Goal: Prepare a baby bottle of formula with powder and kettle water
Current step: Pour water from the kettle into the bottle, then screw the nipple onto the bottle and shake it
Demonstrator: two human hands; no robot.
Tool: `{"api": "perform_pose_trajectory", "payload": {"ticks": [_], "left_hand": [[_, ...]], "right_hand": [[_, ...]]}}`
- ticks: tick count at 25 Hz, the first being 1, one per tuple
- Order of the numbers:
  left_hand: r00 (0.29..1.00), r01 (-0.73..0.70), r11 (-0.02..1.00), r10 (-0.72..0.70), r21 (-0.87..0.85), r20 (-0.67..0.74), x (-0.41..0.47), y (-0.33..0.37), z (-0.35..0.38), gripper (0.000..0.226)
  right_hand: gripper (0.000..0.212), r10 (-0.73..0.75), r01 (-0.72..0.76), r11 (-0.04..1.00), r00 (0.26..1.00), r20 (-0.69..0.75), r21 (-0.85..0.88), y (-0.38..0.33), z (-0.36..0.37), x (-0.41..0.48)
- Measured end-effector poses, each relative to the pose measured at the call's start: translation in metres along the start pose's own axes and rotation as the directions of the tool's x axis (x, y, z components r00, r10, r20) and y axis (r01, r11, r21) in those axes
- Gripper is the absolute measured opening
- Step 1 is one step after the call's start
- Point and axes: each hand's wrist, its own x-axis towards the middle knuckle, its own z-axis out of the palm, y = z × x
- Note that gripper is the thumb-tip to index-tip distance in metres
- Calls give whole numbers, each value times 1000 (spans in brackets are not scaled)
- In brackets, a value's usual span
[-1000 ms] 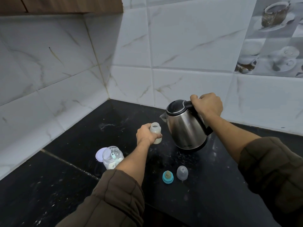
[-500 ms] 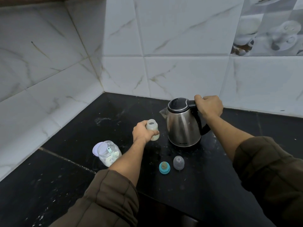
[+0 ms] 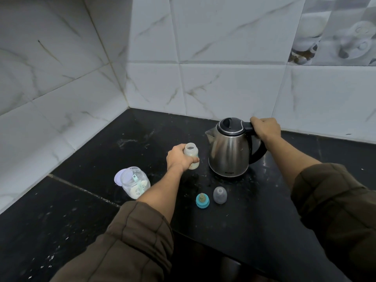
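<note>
A small open baby bottle stands upright on the black counter, and my left hand grips its lower body. To its right a steel kettle with a black lid stands upright on the counter. My right hand is curled round its black handle. The kettle's spout points left toward the bottle. A clear powder jar with white powder and a teal scoop stands left of my forearm, its pale lid lying behind it.
A teal bottle collar with its teat and a clear dome cap lie on the counter in front of the kettle. White marble tile walls meet in a corner behind. The counter's front edge runs diagonally at the lower right.
The kettle was tilted and raised a second ago; it now stands flat on the counter. Both hands keep their holds. The camera has pulled back and tipped down.
</note>
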Motion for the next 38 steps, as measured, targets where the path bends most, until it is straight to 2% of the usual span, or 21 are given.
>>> {"api": "perform_pose_trajectory", "payload": {"ticks": [2,4,6,8,12,14,15,17,19,21,23,26,28,31,35,38], "left_hand": [[1000,-14,1000,14,3,3,-3,1,-1,66],[1000,-24,1000,24,3,7,-7,2,-4,66],[999,-36,999,36,10,6,-11,1,-8,65],[999,-50,999,50,6,2,-14,1,-15,66],[998,-64,998,64,9,-16,-18,-5,-30,64],[998,-57,998,58,10,-24,-20,-10,-37,64],[998,-52,999,52,6,-26,-21,-13,-39,64],[999,-44,999,44,7,-31,-25,-21,-40,64],[999,-40,999,41,18,-28,-28,-29,-41,62],[998,-41,999,42,18,-37,-24,-31,-39,61],[998,-32,999,33,4,-48,-31,-32,-37,60],[1000,18,999,-17,34,-18,-29,-60,-20,59],[1000,16,1000,-15,25,-15,-37,-68,-15,59],[1000,9,1000,-9,-18,-14,-36,-63,-15,58],[999,39,999,-40,-20,-11,-35,-68,-10,58],[999,51,998,-51,-32,-12,-33,-70,-10,59]], "right_hand": [[26,-41,37,988,999,-27,-148,-8,-1,-4],[27,-165,108,938,974,-152,-328,-19,3,-10],[32,-282,193,914,934,-217,-356,-35,9,-23],[32,-386,304,893,896,-218,-332,-51,17,-34],[28,-544,496,822,829,-129,-280,-74,39,-62],[21,-583,581,769,809,79,-267,-81,51,-77],[16,-566,615,732,788,242,-291,-83,57,-84],[9,-421,701,599,687,592,-387,-80,70,-100],[8,-267,772,467,588,763,-431,-68,87,-113],[9,-175,783,424,564,807,-456,-57,98,-118],[23,-65,786,370,553,830,-495,-39,106,-126],[46,110,811,335,471,875,-479,-5,135,-132],[58,135,843,250,457,879,-477,8,134,-141],[67,136,856,212,452,882,-472,13,134,-136],[57,132,906,97,399,907,-412,25,145,-141],[54,73,897,135,416,907,-422,11,139,-136]]}}
